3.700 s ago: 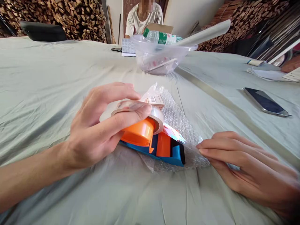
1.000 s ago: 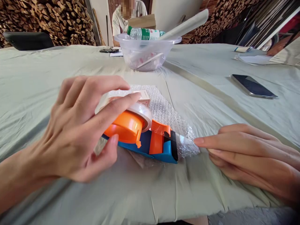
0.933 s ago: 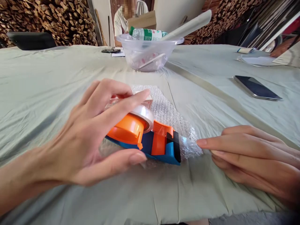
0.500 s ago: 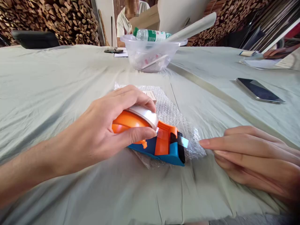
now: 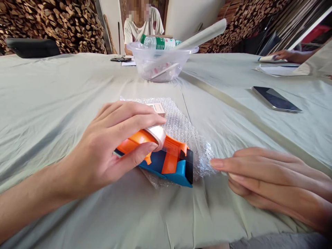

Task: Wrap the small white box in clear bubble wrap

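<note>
A blue and orange tape dispenser [image 5: 169, 162] with a roll of clear tape [image 5: 157, 134] lies on bubble wrap [image 5: 178, 119]. My left hand [image 5: 111, 141] is closed round the roll, thumb on the near side and fingers over the top. The dispenser's dark cutting end faces right, towards my right hand. A small white box [image 5: 157, 108] sits on the wrap just behind my left fingers. My right hand [image 5: 272, 180] hovers right of the dispenser, apart from it, index finger pointing left and fingers pressed together. Whether anything thin is pinched there I cannot make out.
A clear plastic basin [image 5: 163, 65] holds a green-labelled bottle [image 5: 160, 43] and a long white tube [image 5: 204, 34]. A phone [image 5: 276, 99] lies at right. Across the cloth-covered table [image 5: 77, 83] sits a person [image 5: 142, 27]; another person's hand [image 5: 284, 55] rests by papers at far right.
My left fingers have straightened over the roll. A shiny tape end at the cutter no longer shows. The view has shifted slightly, and the person opposite has changed posture.
</note>
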Demonstrator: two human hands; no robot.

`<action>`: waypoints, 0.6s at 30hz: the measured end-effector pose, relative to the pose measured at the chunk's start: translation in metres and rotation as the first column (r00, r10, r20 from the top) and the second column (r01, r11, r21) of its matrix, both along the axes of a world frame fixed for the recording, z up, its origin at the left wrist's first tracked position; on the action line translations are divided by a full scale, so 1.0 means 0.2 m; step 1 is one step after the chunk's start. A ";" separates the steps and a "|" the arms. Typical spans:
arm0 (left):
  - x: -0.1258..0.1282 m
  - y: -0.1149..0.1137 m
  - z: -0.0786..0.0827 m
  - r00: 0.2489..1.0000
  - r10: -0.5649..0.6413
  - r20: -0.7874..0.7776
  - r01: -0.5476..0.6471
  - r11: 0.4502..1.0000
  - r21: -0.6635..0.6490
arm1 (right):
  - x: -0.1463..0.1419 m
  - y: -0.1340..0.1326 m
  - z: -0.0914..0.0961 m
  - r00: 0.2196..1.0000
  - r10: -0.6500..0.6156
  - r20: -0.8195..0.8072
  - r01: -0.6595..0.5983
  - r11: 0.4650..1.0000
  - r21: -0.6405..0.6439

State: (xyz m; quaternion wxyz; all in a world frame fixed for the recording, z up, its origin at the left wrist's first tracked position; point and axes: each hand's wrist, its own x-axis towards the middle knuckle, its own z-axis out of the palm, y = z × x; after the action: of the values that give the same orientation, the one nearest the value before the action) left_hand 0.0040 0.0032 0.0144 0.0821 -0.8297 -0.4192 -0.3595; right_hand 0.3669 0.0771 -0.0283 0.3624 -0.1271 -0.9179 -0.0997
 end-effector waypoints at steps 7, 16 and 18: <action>-0.09 0.04 -0.09 0.969 -0.017 0.248 -0.003 0.997 0.082 | 0.07 0.01 -0.01 0.992 0.047 0.116 -0.045 0.999 -0.017; -0.16 0.05 -0.15 0.989 -0.020 0.146 -0.030 0.943 0.333 | 0.10 0.02 0.03 0.975 0.081 0.205 -0.072 0.996 -0.051; -0.13 0.02 -0.14 0.988 0.027 0.153 -0.073 0.950 0.302 | 0.09 0.00 0.05 0.976 0.064 0.208 -0.062 0.998 -0.018</action>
State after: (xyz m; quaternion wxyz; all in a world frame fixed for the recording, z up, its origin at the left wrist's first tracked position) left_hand -0.0216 0.0065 -0.0143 0.1880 -0.7671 -0.3840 -0.4783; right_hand 0.3851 0.0780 -0.0191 0.2663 -0.0888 -0.9550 -0.0959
